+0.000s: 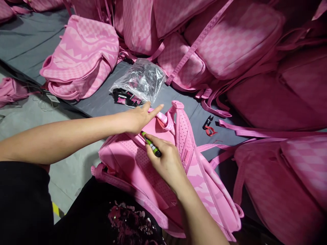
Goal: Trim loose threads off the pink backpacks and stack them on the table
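A pink backpack (pixel 143 160) lies tilted in front of me, its padded back panel and straps facing up. My left hand (pixel 139 119) rests on its top edge beside the carry handle (pixel 162 117), thumb and fingers stretched apart. In my right hand (pixel 166 158) is a green and black marker pen (pixel 152 146), its tip near the back panel's upper edge, close to my left wrist. Whether the tip touches the fabric I cannot tell. Just beyond my left hand sits a clear plastic bag (pixel 143 76) with black printed tags (pixel 125 98) spilling from its mouth.
Small black thread snips (pixel 208 122) with a red band lie on the grey-covered table (pixel 163 98). Another pink backpack (pixel 84 58) stands at the left edge. Several checked pink backpacks (pixel 217 44) crowd the back and right, with loose straps (pixel 217 112) trailing across the surface.
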`<action>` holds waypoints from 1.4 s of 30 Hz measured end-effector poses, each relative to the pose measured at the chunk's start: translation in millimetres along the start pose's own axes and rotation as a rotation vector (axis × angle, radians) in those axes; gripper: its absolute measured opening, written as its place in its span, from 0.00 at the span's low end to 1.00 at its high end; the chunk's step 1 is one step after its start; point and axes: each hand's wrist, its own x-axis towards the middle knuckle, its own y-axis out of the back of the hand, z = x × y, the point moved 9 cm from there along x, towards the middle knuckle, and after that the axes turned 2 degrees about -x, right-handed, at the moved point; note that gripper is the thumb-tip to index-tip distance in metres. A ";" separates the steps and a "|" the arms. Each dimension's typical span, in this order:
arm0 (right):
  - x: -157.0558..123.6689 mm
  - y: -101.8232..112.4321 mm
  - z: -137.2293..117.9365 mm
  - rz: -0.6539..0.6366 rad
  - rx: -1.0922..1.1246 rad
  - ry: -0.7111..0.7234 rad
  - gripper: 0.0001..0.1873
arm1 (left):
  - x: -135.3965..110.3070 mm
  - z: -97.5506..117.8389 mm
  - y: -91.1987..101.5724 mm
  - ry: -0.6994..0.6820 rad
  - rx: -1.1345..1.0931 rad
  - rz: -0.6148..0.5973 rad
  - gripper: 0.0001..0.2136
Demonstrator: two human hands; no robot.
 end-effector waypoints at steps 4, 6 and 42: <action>-3.0 4.2 4.0 -0.012 -0.043 -0.016 0.19 | -0.3 0.6 -0.7 0.019 -0.012 -0.043 0.55; -3.1 6.0 4.7 -0.006 -0.013 0.000 0.19 | -0.6 0.6 -1.1 0.030 -0.043 -0.071 0.54; 2.7 -0.1 1.1 0.029 -0.023 0.019 0.19 | 6.8 -4.1 -9.1 0.003 -0.117 -0.010 0.56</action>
